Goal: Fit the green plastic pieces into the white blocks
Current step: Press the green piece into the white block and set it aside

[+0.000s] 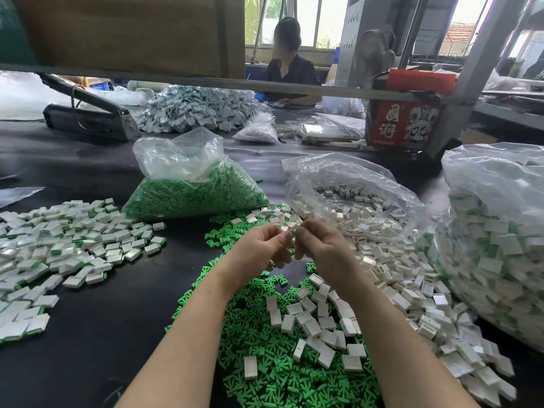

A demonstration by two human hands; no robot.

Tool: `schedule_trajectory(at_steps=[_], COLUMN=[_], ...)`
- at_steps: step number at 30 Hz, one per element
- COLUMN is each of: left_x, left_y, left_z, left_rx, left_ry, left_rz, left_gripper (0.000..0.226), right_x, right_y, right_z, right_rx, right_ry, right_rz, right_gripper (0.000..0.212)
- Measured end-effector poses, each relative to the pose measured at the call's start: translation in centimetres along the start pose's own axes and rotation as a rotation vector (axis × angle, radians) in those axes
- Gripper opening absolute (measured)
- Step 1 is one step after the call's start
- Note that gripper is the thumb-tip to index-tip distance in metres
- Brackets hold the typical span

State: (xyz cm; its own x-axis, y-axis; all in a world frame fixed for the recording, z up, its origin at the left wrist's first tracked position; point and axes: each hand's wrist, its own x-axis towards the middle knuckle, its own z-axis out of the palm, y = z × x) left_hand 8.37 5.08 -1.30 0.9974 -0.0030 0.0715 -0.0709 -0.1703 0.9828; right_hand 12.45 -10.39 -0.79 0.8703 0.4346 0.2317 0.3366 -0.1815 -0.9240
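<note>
Spread over the dark worktop [97, 334]: loose green plastic pieces [265, 375] with white blocks [321, 325] scattered on top, beneath both forearms. Printed on the red carton [403, 125] far back, the characters 國潮. Pinched between the curled fingers of left hand [259, 251] and right hand [323, 248], one small white block [290, 229], above the piles.

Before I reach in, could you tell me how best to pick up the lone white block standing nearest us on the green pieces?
Probably pinch the white block across its two long side faces, coming straight down from above. It stands apart from the other blocks on the loose green pieces, so both sides look free for fingertips.
</note>
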Motion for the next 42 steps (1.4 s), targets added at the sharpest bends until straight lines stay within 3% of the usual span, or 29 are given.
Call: schedule_trajectory(at_steps=[2, 7, 18, 22, 27, 35, 42], left_x=[-0.2, 0.0, 0.3, 0.3, 0.1, -0.2, -0.1], left_y=[0.0, -0.2, -0.3, -0.2, -0.1, 0.1, -0.1], left_z=[0.2, 0.8, 1.7, 1.4, 1.6, 1.5, 1.1], left_rx=[0.030, 0.039, 0.104, 0.079, 0.095, 0.098, 0.176], left_ry=[-0.073, -0.058, 0.031, -0.014, -0.051, -0.056, -0.059], left_rz=[0.015, 0.056, 0.124, 0.130, 0.139, 0.142, 0.153], left_gripper=[0.031, 0.045, 0.033, 0.031, 0.029, 0.030, 0.024], right_x=[0.0, 0.1, 0.0, 0.1, 0.1, 0.2, 0.4], right_y=[0.2, 0.4, 0.6, 0.8, 0.8, 1.1, 1.7], right_z=[0.0, 0.4, 0.6, 0.6, 0.3, 0.1, 0.0], right_rx=[-0.026, -0.123, -0.221, -0.135, 0.153, 0.185, 0.114], right_ry=[-0.011, -0.029, 0.047, 0.039, -0.021, -0.070, -0.093], right_rz=[-0.006, -0.008, -0.076, -0.056, 0.031, 0.041, 0.001], right_gripper=[0.023, 0.025, 0.037, 0.032, 0.035, 0.032, 0.047])
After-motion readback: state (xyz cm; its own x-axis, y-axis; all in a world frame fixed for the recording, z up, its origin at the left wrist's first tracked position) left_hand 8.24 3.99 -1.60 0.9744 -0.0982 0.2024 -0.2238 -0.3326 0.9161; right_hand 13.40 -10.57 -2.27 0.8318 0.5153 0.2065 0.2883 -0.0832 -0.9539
